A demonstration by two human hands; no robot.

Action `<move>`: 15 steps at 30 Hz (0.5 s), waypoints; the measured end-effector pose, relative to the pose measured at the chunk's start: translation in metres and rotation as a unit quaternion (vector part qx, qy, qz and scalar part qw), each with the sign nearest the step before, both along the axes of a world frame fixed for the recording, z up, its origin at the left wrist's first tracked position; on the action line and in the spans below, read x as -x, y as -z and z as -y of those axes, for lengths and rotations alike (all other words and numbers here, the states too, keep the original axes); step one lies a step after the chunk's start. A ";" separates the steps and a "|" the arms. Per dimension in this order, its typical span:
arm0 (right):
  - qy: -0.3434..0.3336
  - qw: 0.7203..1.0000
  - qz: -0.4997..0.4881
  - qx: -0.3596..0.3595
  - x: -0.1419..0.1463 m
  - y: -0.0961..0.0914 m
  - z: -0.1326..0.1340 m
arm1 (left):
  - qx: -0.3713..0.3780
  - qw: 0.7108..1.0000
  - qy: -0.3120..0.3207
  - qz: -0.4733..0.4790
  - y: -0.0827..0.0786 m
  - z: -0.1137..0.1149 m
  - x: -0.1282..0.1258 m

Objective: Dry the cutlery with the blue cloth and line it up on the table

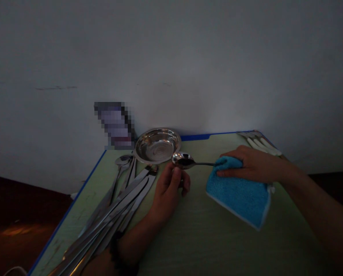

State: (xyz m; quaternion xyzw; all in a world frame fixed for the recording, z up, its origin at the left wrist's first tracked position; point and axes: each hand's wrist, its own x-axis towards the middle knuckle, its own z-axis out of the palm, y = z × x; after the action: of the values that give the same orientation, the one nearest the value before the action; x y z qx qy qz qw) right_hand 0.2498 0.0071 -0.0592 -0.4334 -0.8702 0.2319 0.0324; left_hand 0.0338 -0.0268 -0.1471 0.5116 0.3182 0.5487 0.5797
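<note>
A metal spoon point(183, 161) lies level above the table, its bowl toward the left and its handle toward the right. With thumb and fingers, my left hand point(170, 188) pinches the tip of the bowl. My right hand point(246, 165) is closed on a blue cloth point(239, 197), which is folded over the spoon's handle; the handle's end is hidden inside it. The cloth's lower part hangs loose below the fingers. Just beyond the left hand stands a round steel bowl point(157, 145).
Left of my forearm is a pile of long metal cutlery point(114, 211), with spoons among it. Several forks with pale handles point(260, 143) lie at the far right corner. A blurred phone-like object point(116, 126) leans on the wall point(188, 69) behind the blue-edged table point(188, 237).
</note>
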 end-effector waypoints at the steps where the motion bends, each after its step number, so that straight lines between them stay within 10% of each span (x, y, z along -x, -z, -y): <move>1: 0.002 1.000 0.002 -0.005 0.000 0.000 0.000 | 0.002 1.000 0.000 -0.002 0.000 0.000 0.000; 15: 0.004 1.000 0.000 -0.022 0.000 -0.005 0.004 | -0.020 0.996 -0.047 -0.069 -0.012 0.004 0.002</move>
State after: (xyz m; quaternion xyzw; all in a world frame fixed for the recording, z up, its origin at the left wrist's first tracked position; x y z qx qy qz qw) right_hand 0.2493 0.0029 -0.0538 -0.4361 -0.8734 0.2124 0.0432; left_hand 0.0320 -0.0306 -0.1348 0.5444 0.3702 0.5451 0.5191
